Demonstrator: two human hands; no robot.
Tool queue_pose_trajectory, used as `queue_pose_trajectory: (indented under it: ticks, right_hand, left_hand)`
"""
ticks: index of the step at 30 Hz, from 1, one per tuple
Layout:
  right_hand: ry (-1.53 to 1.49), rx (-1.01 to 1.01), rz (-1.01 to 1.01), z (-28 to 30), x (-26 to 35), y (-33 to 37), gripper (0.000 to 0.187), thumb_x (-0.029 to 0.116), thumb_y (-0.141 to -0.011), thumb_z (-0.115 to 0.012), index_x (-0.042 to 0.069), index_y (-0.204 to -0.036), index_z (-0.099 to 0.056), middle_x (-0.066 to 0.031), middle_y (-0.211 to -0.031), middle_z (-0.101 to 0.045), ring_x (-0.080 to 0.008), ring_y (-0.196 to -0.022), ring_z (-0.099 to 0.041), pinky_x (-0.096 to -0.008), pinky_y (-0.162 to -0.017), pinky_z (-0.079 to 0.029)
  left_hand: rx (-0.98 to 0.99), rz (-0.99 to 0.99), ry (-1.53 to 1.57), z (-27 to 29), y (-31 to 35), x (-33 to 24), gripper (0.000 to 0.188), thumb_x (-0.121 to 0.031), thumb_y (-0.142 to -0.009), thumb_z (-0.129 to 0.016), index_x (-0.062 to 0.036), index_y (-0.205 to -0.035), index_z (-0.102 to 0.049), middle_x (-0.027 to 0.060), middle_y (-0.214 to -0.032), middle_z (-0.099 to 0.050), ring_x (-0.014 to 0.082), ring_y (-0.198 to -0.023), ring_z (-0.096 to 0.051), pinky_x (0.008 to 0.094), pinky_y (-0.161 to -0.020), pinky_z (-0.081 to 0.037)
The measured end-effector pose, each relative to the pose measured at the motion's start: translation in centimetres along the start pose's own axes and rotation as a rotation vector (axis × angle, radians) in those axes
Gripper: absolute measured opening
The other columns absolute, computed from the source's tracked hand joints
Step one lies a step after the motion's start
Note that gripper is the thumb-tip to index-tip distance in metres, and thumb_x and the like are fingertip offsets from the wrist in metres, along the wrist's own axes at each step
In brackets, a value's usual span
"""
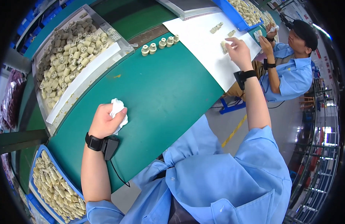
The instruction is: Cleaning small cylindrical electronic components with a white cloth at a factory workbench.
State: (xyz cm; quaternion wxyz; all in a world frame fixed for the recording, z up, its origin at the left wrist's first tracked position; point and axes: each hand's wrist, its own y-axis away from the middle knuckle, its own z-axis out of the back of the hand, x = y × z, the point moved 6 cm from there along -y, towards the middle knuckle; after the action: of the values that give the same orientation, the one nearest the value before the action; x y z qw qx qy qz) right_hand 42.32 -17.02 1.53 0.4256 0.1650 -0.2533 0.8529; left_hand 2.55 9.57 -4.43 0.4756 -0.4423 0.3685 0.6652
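My left hand is closed around a crumpled white cloth above the green table mat. Over a white sheet at the right, my right hand has its thumb and finger at a small cream cylindrical part, seemingly pinching it. Its fingers partly cover that part. Other such parts lie on the same sheet beyond my hand. Several cream parts with metal-looking tops stand upright in a row at the mat's far edge.
A tray heaped with cream parts stands at the far left. Blue bins of similar parts sit at the near left and far right. At the right, a co-worker in a blue shirt handles a part and a white cloth.
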Motion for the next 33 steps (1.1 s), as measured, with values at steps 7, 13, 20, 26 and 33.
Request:
queue_pose_trajectory:
  ticks: [7,13,20,26,33]
  right_hand:
    - [0.282,0.168,0.319,-1.8,-2.3,-0.7,0.036,0.019,-0.083,-0.067,0.015,-0.118,-0.060,-0.0150,-0.092,-0.057,-0.0312,-0.086,-0.061,-0.0369,-0.080,-0.049]
    - [0.212,0.310,0.217,-2.1,-2.0,-2.2,0.038,0.022,-0.080,-0.070,0.012,-0.115,-0.060,-0.0126,-0.086,-0.063,-0.0277,-0.082,-0.063,-0.0352,-0.076,-0.050]
    - [0.016,0.303,0.240,-5.2,6.5,-0.2,0.031,0.023,-0.086,-0.069,0.008,-0.111,-0.060,-0.0020,-0.069,-0.063,-0.0114,-0.062,-0.061,-0.0249,-0.057,-0.049]
    - [-0.299,0.493,0.079,-8.0,9.4,0.5,0.033,0.028,-0.090,-0.064,0.003,-0.110,-0.060,-0.0044,-0.071,-0.065,-0.0116,-0.060,-0.064,-0.0224,-0.055,-0.051]
    - [-0.933,0.765,-0.348,-11.1,9.3,2.6,0.034,0.031,-0.095,-0.057,0.000,-0.110,-0.059,-0.0113,-0.075,-0.068,-0.0172,-0.060,-0.066,-0.0264,-0.056,-0.056]
  left_hand:
    - [-0.019,-0.014,-0.008,0.1,-0.4,-0.1,0.025,-0.013,-0.089,-0.061,-0.0023,-0.067,-0.057,0.0002,-0.057,-0.055,0.0083,-0.052,-0.049,0.0267,-0.048,-0.036]
    - [-0.011,-0.003,-0.001,0.1,-0.1,-0.1,0.025,-0.015,-0.089,-0.062,-0.0025,-0.067,-0.060,0.0019,-0.057,-0.057,0.0100,-0.052,-0.051,0.0277,-0.048,-0.038]
    - [-0.001,-0.009,0.015,-0.1,-0.1,-0.3,0.025,-0.014,-0.090,-0.061,-0.0024,-0.067,-0.058,-0.0002,-0.058,-0.055,0.0082,-0.052,-0.049,0.0267,-0.049,-0.037]
    - [0.004,-0.004,0.048,0.1,-0.2,-0.4,0.026,-0.013,-0.090,-0.060,-0.0026,-0.067,-0.057,-0.0011,-0.058,-0.054,0.0074,-0.052,-0.048,0.0264,-0.049,-0.037]
    - [0.042,0.008,0.014,0.1,-0.1,-0.1,0.024,-0.018,-0.090,-0.061,-0.0040,-0.070,-0.061,0.0000,-0.059,-0.058,0.0086,-0.053,-0.052,0.0269,-0.050,-0.040]
